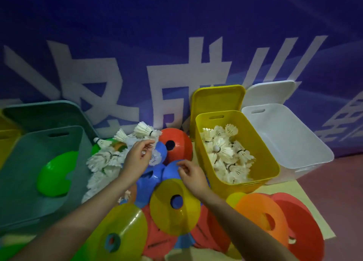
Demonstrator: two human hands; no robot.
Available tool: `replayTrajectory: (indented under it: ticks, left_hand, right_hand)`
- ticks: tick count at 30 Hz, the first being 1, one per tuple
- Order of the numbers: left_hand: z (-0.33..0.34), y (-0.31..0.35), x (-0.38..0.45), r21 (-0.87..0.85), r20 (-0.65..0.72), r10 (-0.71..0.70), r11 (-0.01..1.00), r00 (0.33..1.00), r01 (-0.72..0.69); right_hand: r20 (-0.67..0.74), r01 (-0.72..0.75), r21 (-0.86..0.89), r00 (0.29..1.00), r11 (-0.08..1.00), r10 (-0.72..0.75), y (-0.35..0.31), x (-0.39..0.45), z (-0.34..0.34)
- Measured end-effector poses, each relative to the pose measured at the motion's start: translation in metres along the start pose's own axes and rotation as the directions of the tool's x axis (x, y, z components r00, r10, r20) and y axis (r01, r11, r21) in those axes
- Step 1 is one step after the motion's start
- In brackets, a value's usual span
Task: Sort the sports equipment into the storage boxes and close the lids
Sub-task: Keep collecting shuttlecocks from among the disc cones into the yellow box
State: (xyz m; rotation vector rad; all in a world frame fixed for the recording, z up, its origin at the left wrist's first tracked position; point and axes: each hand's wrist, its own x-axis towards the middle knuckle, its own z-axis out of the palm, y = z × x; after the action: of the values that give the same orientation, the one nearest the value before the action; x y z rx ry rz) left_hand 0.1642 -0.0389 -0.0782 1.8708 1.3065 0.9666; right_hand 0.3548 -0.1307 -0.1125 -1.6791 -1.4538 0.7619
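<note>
**Sorting partly done, lids all off**

The grey-green box (pixel 23 182) holds one green cone; the yellow box (pixel 245 152) holds many shuttlecocks. Cones and shuttlecocks (pixel 104 158) remain heaped between them. Left hand (pixel 137 158) pinches a shuttlecock; right hand (pixel 193 174) hovers, fingers loose, empty.

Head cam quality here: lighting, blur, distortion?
Head view: dim with a blue-violet cast, and the edges darken; wide-angle bowing curves the banner text and the white box; the shuttlecock pile near the left hand is soft; glare streaks show on the yellow cone.
</note>
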Motion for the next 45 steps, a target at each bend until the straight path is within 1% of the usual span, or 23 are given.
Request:
replayTrajectory:
  ticks: [2, 5, 7, 9, 11, 16, 19, 22, 24, 26, 27, 29, 33, 38, 42, 45]
  left_hand:
    - [-0.025, -0.024, -0.009, 0.087, -0.022, -0.06, 0.994, 0.998, 0.062]
    - [-0.055, -0.056, -0.017, 0.22, -0.01, -0.163, 0.962, 0.986, 0.162]
    - [-0.069, -0.072, -0.019, 0.272, 0.014, -0.231, 0.937, 0.973, 0.219]
    - [-0.075, -0.08, -0.017, 0.302, 0.032, -0.266, 0.921, 0.964, 0.244]
    - [-0.076, -0.082, -0.014, 0.33, 0.056, -0.263, 0.915, 0.963, 0.231]
    - [-0.074, -0.086, 0.006, 0.379, 0.151, -0.199, 0.916, 0.968, 0.129]
    - [-0.073, -0.091, 0.022, 0.41, 0.209, -0.201, 0.907, 0.957, 0.101]
    - [-0.072, -0.102, 0.036, 0.445, 0.288, -0.252, 0.889, 0.924, 0.104]
    - [-0.071, -0.11, 0.043, 0.492, 0.373, -0.283, 0.868, 0.883, 0.07]
    - [-0.071, -0.118, 0.046, 0.513, 0.426, -0.304, 0.857, 0.852, 0.049]
    - [-0.07, -0.12, 0.047, 0.507, 0.428, -0.306, 0.86, 0.85, 0.055]
    - [-0.07, -0.123, 0.048, 0.475, 0.403, -0.289, 0.877, 0.868, 0.071]
    - [-0.076, -0.121, 0.048, 0.381, 0.319, -0.253, 0.916, 0.913, 0.121]
    - [-0.089, -0.103, 0.038, 0.263, 0.145, -0.194, 0.953, 0.97, 0.152]
    - [-0.085, -0.065, 0.032, 0.123, 0.021, -0.158, 0.98, 0.987, 0.154]
    - [-0.067, -0.023, 0.032, -0.075, -0.022, -0.112, 0.991, 0.994, 0.11]
  right_hand:
    - [0.035, -0.019, -0.061, 0.999, 0.998, 0.021, -0.003, 0.005, 0.024]
    - [0.094, -0.004, -0.177, 0.995, 0.984, 0.021, -0.008, 0.016, 0.049]
    - [0.109, 0.007, -0.228, 0.994, 0.974, 0.019, -0.014, 0.025, 0.06]
    - [0.112, -0.002, -0.267, 0.993, 0.964, 0.033, -0.022, 0.035, 0.068]
    - [0.116, -0.013, -0.309, 0.992, 0.951, 0.051, -0.029, 0.046, 0.074]
    - [0.179, -0.029, -0.411, 0.977, 0.911, 0.112, -0.037, 0.07, 0.087]
    - [0.213, -0.044, -0.483, 0.963, 0.874, 0.166, -0.037, 0.082, 0.095]
    - [0.245, -0.065, -0.516, 0.944, 0.854, 0.22, -0.032, 0.092, 0.104]
    - [0.263, -0.064, -0.526, 0.936, 0.848, 0.234, -0.027, 0.098, 0.109]
    - [0.269, -0.054, -0.538, 0.935, 0.841, 0.232, -0.022, 0.102, 0.116]
    - [0.266, -0.051, -0.537, 0.937, 0.842, 0.227, -0.021, 0.104, 0.119]
    - [0.245, -0.058, -0.508, 0.947, 0.859, 0.209, -0.019, 0.106, 0.125]
    - [0.168, -0.068, -0.374, 0.976, 0.925, 0.14, -0.021, 0.102, 0.125]
    - [0.085, -0.052, -0.223, 0.994, 0.973, 0.072, -0.024, 0.086, 0.098]
    - [-0.041, -0.037, -0.067, 0.999, 0.997, 0.035, -0.03, 0.071, 0.057]
    - [-0.086, 0.011, 0.026, 0.996, 1.0, -0.009, -0.033, 0.056, 0.02]
